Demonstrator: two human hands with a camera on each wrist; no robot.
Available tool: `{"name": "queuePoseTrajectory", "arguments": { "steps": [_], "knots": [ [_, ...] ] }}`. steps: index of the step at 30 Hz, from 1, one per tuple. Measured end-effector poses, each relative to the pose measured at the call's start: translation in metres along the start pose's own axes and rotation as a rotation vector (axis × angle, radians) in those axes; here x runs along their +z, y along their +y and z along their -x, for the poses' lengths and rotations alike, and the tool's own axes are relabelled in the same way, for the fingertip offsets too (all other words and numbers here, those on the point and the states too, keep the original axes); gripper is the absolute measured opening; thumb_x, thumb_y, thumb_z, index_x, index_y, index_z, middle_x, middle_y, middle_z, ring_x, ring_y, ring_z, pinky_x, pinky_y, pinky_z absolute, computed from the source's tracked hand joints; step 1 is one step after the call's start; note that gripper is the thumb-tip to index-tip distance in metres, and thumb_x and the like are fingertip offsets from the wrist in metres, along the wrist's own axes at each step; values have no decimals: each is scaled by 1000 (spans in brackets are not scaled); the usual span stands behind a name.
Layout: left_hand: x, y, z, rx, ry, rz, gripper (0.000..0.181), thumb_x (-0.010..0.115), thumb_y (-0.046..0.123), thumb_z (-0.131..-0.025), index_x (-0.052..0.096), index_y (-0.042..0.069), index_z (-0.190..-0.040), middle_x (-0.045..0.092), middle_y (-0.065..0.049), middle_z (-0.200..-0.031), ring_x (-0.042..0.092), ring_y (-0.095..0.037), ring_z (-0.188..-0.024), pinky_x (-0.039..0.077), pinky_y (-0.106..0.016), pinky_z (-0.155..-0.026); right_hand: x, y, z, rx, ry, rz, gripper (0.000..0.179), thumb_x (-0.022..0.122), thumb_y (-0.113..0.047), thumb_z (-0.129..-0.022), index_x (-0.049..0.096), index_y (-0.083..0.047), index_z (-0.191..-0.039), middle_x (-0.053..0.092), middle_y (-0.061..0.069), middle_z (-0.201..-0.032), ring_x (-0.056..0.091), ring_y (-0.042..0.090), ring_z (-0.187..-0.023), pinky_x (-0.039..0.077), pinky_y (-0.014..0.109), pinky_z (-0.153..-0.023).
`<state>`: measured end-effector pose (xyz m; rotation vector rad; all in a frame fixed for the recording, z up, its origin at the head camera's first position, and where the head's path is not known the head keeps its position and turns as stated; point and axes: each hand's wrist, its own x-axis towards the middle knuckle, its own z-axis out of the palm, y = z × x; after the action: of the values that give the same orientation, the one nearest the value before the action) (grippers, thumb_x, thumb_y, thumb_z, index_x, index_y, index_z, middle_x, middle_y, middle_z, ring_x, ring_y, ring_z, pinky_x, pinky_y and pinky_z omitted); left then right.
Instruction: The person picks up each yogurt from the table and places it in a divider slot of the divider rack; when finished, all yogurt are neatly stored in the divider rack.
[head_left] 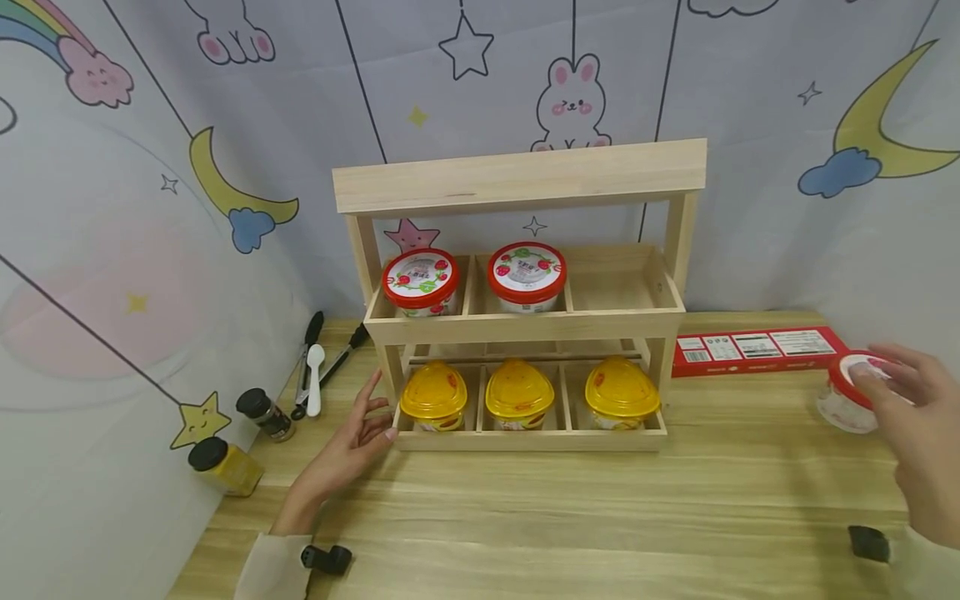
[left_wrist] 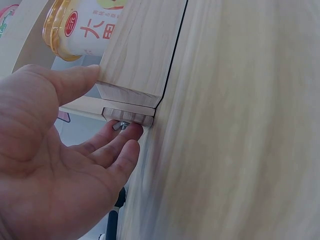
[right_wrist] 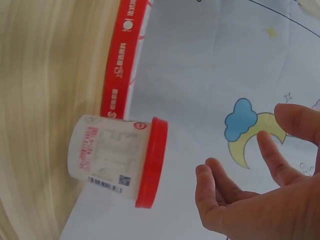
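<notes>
My left hand (head_left: 348, 446) is at the lower left corner of a two-tier wooden rack (head_left: 525, 323). In the left wrist view its thumb tip meets the wood while loosely bent fingers lie by a small metal wing nut (left_wrist: 123, 125). On the far right, a white tub with a red lid (right_wrist: 112, 155) stands on the table. My right hand (head_left: 918, 417) hovers above that tub, fingers spread and apart from the lid in the right wrist view. Two red-lidded tubs (head_left: 527, 272) sit in the upper tier's left and middle compartments; three yellow-lidded tubs (head_left: 520, 393) fill the lower tier.
Behind the right tub lies a long red box (head_left: 757, 350). Left of the rack are a white spoon (head_left: 315, 379), black-handled utensils (head_left: 341, 358), a dark-capped spice jar (head_left: 265, 414) and a yellow jar (head_left: 227, 467). Printed cloth (head_left: 465, 100) hangs behind the wooden table (head_left: 540, 517).
</notes>
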<state>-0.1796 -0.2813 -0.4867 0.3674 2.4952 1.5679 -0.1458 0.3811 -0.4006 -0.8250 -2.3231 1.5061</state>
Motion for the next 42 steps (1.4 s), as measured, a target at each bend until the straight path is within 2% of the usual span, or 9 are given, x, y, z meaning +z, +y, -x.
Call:
{"name": "queuePoseTrajectory", "arguments": {
  "steps": [10, 13, 14, 20, 22, 29, 34, 39, 42],
  "knots": [
    [0, 0, -1, -3, 4, 6, 95, 61, 16, -111, -5, 47, -171, 27, -31, -168, 43, -55, -153, 45, -37, -124, -3, 12, -9, 82, -5, -21, 62, 55, -42, -109, 31, -48, -166, 8, 4, -184, 14, 27, -168, 19, 61, -137],
    [0, 1, -1, -5, 4, 6, 96, 62, 17, -110, -6, 46, -171, 26, -31, -168, 42, -55, -153, 46, -35, -123, -3, 13, -13, 118, 12, 10, 63, 53, -44, -109, 28, -48, -167, 5, 7, -184, 17, 29, -165, 27, 55, -133],
    [0, 1, 0, -1, 2, 2, 96, 62, 17, -111, -6, 45, -172, 26, -32, -168, 42, -56, -153, 46, -34, -123, -4, 14, -15, 124, 23, 34, 64, 53, -45, -109, 28, -47, -168, 16, 12, -181, 27, 29, -158, 37, 46, -126],
    [0, 0, 0, 3, 0, 0, 95, 62, 19, -111, -6, 44, -172, 27, -31, -168, 42, -56, -153, 46, -31, -122, -5, 19, -22, 153, 62, 19, 69, 55, -45, -108, 26, -38, -171, 35, -7, -171, 40, 14, -148, 43, 29, -118],
    [0, 0, 0, 1, 1, -1, 95, 62, 19, -110, -5, 46, -172, 27, -31, -168, 42, -56, -153, 46, -36, -123, -4, 21, -24, 151, 70, -13, 69, 56, -41, -108, 27, -35, -171, 31, -7, -175, 35, 12, -155, 36, 32, -130],
    [0, 1, 0, 1, 5, -9, 94, 62, 18, -111, -5, 43, -172, 27, -32, -167, 42, -57, -152, 46, -40, -123, -4, 30, -32, 148, 46, -77, 73, 57, -32, -108, 23, -31, -172, 30, -23, -165, 33, 5, -154, 29, 29, -133],
    [0, 1, 0, 2, 3, -2, 94, 62, 18, -111, -5, 43, -173, 27, -32, -167, 42, -57, -152, 46, -41, -123, -3, 36, -38, 183, 55, -216, 74, 65, -22, -105, 31, -35, -170, 37, -36, -138, 36, -7, -137, 32, 10, -114],
    [0, 1, 0, 3, 4, -2, 95, 62, 18, -110, -5, 43, -172, 27, -31, -167, 42, -57, -152, 47, -40, -122, -1, 40, -41, 194, 69, -212, 72, 66, -23, -105, 34, -39, -168, 33, -31, -155, 31, -3, -143, 29, 21, -128],
    [0, 1, 0, 3, 3, -1, 95, 62, 18, -110, -5, 43, -173, 27, -32, -167, 42, -57, -152, 47, -40, -122, -1, 45, -41, 202, 52, -233, 73, 69, -25, -104, 35, -43, -167, 31, -29, -157, 33, -4, -139, 42, 10, -111]
  ]
}}
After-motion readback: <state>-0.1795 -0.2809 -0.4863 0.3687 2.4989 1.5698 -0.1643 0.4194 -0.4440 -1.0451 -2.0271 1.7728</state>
